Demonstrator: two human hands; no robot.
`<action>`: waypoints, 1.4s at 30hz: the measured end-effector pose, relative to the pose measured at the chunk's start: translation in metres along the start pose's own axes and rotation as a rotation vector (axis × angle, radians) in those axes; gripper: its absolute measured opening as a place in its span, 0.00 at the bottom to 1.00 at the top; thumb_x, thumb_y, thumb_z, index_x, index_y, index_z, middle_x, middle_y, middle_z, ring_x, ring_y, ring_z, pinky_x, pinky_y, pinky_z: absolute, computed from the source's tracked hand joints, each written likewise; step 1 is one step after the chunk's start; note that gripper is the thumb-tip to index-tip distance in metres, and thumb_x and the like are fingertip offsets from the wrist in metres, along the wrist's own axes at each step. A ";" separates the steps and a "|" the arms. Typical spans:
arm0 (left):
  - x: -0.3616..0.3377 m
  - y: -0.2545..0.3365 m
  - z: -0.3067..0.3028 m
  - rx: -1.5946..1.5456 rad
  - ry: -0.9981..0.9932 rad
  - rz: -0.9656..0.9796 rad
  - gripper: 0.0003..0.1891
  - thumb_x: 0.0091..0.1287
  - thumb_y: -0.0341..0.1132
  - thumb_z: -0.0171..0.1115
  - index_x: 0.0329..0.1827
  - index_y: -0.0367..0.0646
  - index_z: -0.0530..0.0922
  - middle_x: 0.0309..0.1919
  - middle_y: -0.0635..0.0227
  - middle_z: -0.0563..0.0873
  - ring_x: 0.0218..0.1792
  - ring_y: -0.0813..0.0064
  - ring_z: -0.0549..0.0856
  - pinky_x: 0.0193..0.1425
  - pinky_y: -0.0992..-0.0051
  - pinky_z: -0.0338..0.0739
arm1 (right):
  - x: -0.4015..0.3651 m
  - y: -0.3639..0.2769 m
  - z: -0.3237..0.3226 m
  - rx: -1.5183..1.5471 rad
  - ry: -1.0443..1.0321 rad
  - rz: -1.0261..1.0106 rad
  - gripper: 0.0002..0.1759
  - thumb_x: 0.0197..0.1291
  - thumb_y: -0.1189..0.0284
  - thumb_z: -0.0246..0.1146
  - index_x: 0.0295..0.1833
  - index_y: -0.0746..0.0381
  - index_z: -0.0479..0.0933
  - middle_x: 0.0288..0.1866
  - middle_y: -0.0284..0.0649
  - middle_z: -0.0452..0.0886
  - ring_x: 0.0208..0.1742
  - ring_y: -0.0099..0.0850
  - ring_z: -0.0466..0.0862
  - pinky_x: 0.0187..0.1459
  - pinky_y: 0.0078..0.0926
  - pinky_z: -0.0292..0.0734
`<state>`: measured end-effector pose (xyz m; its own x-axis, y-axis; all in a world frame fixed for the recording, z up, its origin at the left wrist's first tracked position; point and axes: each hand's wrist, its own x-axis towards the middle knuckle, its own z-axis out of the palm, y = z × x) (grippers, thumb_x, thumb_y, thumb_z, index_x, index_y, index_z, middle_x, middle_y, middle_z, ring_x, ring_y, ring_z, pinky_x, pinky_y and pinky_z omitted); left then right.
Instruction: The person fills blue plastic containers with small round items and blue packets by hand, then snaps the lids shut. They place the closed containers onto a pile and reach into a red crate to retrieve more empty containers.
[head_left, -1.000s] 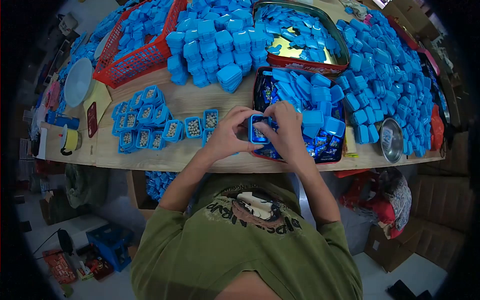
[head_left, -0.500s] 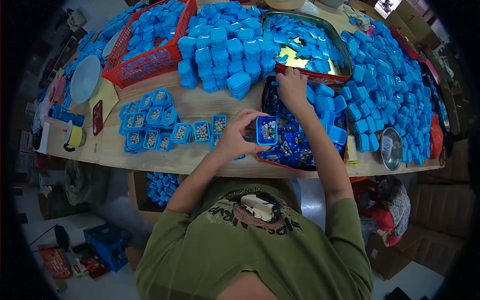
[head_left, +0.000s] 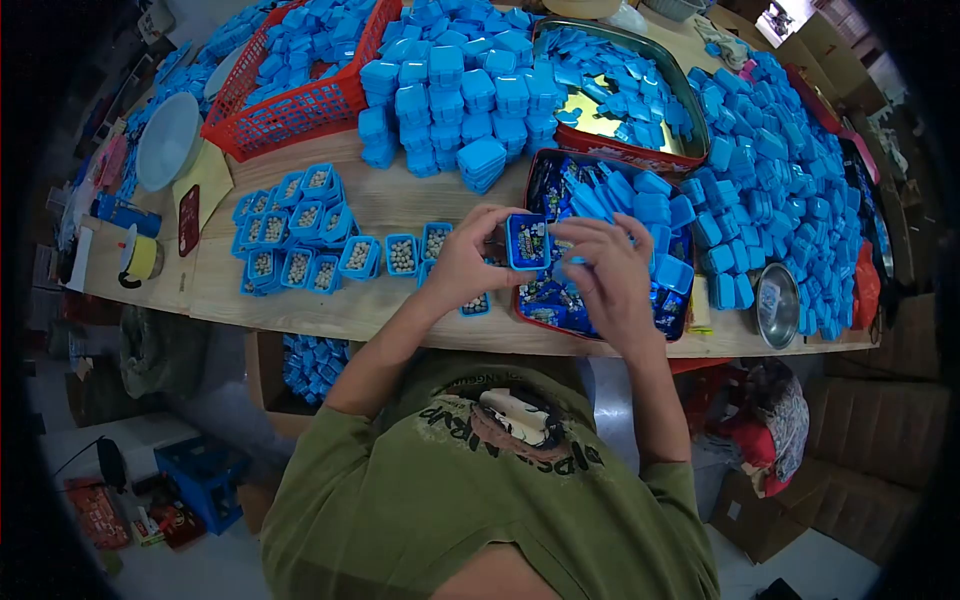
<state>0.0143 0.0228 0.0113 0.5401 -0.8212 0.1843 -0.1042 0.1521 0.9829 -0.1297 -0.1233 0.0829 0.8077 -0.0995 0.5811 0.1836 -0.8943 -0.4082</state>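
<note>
My left hand [head_left: 468, 262] is closed around a small blue plastic box [head_left: 527, 242], its fingers behind and its thumb at the lower edge. A dark printed packet shows inside the box. Close to the box's right side is my right hand [head_left: 618, 280], fingers bent; a pale-blue bit shows between thumb and fingers, too small to name. Both hands are above a red-rimmed tray [head_left: 560, 327] holding dark-blue printed packets, narrow blue pieces and blue boxes. Left of my left hand stand open blue boxes filled with small pale balls [head_left: 402, 256].
Stacked blue boxes [head_left: 445, 95] stand at the back, between a red basket [head_left: 285, 130] and a tin [head_left: 690, 150] of flat blue pieces. A large heap of blue boxes [head_left: 780, 190] fills the right, beside a metal bowl [head_left: 777, 305]. A pale bowl [head_left: 167, 140] stands left.
My right hand has come back from the tray's far left corner toward the box, uncovering the narrow blue pieces. My left hand still holds the box, at almost the same place.
</note>
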 end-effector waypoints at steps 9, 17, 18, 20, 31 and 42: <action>-0.006 0.005 0.001 0.208 -0.004 0.107 0.36 0.42 0.25 0.73 0.60 0.43 0.73 0.54 0.65 0.73 0.56 0.70 0.77 0.55 0.71 0.78 | -0.017 -0.011 0.031 -0.047 -0.125 0.007 0.14 0.58 0.72 0.62 0.50 0.60 0.74 0.56 0.39 0.78 0.62 0.32 0.75 0.71 0.47 0.43; -0.006 0.011 0.014 0.056 -0.023 0.016 0.35 0.42 0.25 0.73 0.60 0.43 0.74 0.55 0.66 0.72 0.55 0.71 0.77 0.55 0.72 0.78 | -0.008 0.000 0.013 0.912 0.152 0.604 0.11 0.64 0.71 0.58 0.31 0.64 0.76 0.54 0.41 0.78 0.49 0.27 0.75 0.50 0.24 0.69; -0.006 0.012 0.015 0.083 -0.040 0.013 0.35 0.42 0.25 0.73 0.60 0.43 0.74 0.55 0.66 0.72 0.55 0.71 0.78 0.55 0.72 0.78 | -0.004 0.000 0.015 0.912 0.155 0.605 0.11 0.64 0.71 0.58 0.31 0.64 0.76 0.54 0.41 0.78 0.49 0.27 0.75 0.50 0.24 0.69; -0.006 0.013 0.018 0.110 -0.067 0.011 0.35 0.43 0.25 0.74 0.60 0.42 0.73 0.55 0.66 0.72 0.55 0.71 0.78 0.55 0.72 0.78 | 0.006 0.006 0.019 1.067 0.136 0.760 0.12 0.65 0.69 0.58 0.30 0.64 0.75 0.56 0.41 0.77 0.50 0.25 0.75 0.48 0.23 0.69; -0.009 0.015 0.013 0.155 -0.140 -0.077 0.42 0.40 0.21 0.74 0.65 0.37 0.69 0.59 0.65 0.68 0.58 0.69 0.75 0.58 0.69 0.77 | 0.003 0.021 0.045 0.783 0.048 0.618 0.11 0.63 0.68 0.60 0.30 0.62 0.73 0.56 0.41 0.75 0.58 0.34 0.70 0.57 0.31 0.64; -0.009 0.018 0.015 0.107 -0.098 -0.007 0.38 0.39 0.25 0.73 0.60 0.38 0.72 0.52 0.66 0.72 0.49 0.74 0.78 0.48 0.76 0.79 | -0.001 0.019 0.048 0.804 0.043 0.573 0.11 0.68 0.69 0.55 0.35 0.64 0.74 0.61 0.38 0.73 0.55 0.23 0.72 0.55 0.23 0.66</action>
<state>-0.0048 0.0248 0.0277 0.4579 -0.8723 0.1715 -0.1924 0.0911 0.9771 -0.1000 -0.1196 0.0412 0.8752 -0.4550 0.1646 0.1095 -0.1450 -0.9834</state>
